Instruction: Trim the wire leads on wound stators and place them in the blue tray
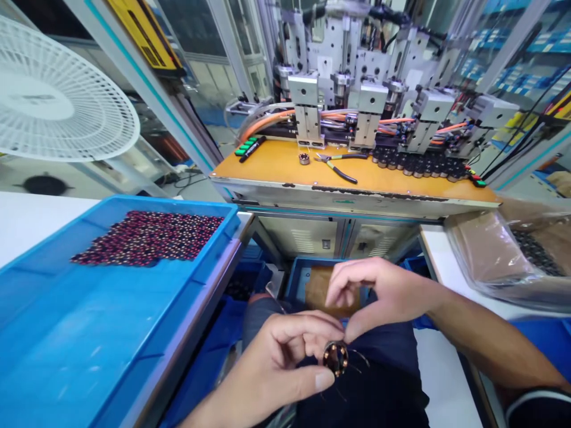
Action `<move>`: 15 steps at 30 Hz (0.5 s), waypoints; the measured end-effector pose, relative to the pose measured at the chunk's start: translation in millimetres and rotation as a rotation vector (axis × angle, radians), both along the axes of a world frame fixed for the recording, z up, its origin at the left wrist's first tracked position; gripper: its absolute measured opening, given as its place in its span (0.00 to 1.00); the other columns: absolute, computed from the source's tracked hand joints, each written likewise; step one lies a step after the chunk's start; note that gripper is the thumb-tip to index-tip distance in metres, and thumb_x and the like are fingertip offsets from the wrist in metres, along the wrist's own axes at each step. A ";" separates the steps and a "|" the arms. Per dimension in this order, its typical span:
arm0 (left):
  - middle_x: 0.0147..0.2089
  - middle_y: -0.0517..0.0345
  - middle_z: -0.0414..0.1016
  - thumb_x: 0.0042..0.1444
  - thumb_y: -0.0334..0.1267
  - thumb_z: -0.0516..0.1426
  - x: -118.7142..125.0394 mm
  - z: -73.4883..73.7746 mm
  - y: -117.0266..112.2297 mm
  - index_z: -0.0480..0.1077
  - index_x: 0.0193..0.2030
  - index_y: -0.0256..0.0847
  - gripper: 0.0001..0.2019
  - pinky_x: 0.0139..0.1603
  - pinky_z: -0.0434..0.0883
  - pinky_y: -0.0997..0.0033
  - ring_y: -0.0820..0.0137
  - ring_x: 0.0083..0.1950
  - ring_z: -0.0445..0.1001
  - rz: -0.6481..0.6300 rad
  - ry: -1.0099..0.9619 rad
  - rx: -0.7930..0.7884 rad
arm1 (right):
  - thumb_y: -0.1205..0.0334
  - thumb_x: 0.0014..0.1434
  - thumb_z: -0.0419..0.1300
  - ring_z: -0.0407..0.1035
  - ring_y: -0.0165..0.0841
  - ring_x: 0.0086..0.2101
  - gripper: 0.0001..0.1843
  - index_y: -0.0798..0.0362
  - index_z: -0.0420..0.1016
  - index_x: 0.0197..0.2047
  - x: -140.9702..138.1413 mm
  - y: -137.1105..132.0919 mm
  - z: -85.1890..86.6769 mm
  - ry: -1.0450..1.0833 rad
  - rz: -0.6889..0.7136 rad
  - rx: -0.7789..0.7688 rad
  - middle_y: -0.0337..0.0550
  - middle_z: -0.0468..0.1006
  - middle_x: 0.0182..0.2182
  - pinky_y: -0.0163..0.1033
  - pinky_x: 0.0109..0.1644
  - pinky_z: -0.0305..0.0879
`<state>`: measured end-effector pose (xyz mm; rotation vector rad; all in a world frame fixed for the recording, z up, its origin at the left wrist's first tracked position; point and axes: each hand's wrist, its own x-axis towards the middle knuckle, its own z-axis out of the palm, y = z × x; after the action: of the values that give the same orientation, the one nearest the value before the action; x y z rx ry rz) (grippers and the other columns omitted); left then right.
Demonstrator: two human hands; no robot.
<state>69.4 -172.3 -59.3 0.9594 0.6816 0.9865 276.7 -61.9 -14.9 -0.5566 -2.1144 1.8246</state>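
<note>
My left hand (285,356) grips a small round motor stator (335,358) between thumb and fingers, above my lap. Copper windings show around its ring, and thin loose wires stick out to its right. Just above and to the right is my right hand (383,294), fingers bent and thumb apart from them, with nothing visible between them. Its thumb tip is close to the stator's upper edge; whether it touches the stator or a wire, I cannot tell.
To the left, a blue tray (134,315) holds many small wound parts (151,238). Cutting pliers (336,166), a single stator (304,159) and a row of dark parts (419,164) lie on the orange machine bench (276,163). A plastic-lined box (491,255) stands right; a fan (62,95) stands left.
</note>
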 end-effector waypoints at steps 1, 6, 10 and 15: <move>0.38 0.53 0.81 0.49 0.35 0.70 0.6 0.2 -0.3 0.83 0.43 0.45 0.13 0.37 0.71 0.78 0.74 0.34 0.75 -0.012 0.002 -0.005 | 0.55 0.53 0.72 0.67 0.27 0.34 0.14 0.55 0.79 0.36 -6.3 -0.1 0.8 0.049 0.036 0.045 0.39 0.73 0.34 0.33 0.39 0.66; 0.41 0.53 0.81 0.49 0.34 0.70 -1.7 -1.8 -1.0 0.83 0.44 0.46 0.14 0.38 0.71 0.78 0.74 0.35 0.75 0.035 -0.021 -0.012 | 0.62 0.61 0.66 0.67 0.26 0.31 0.11 0.56 0.75 0.28 -23.5 -12.7 2.7 0.112 -0.048 0.206 0.38 0.72 0.29 0.33 0.38 0.65; 0.43 0.53 0.81 0.48 0.34 0.70 -3.4 -5.7 -1.3 0.83 0.44 0.47 0.14 0.38 0.74 0.78 0.74 0.36 0.76 0.129 -0.084 -0.008 | 0.61 0.61 0.66 0.65 0.26 0.29 0.12 0.55 0.72 0.27 -19.4 -25.8 5.4 0.052 -0.222 0.215 0.37 0.71 0.28 0.32 0.34 0.62; 0.41 0.53 0.82 0.48 0.33 0.70 -1.3 -7.2 -1.5 0.83 0.43 0.47 0.14 0.39 0.76 0.77 0.71 0.38 0.80 0.179 -0.128 0.029 | 0.56 0.61 0.66 0.65 0.26 0.29 0.16 0.55 0.72 0.26 -13.3 -37.9 10.5 -0.026 -0.303 0.079 0.37 0.71 0.28 0.32 0.33 0.63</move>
<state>68.1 -173.8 -66.5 0.8628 0.6548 1.2085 263.4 -99.8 -4.4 -0.8338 -1.9801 1.5686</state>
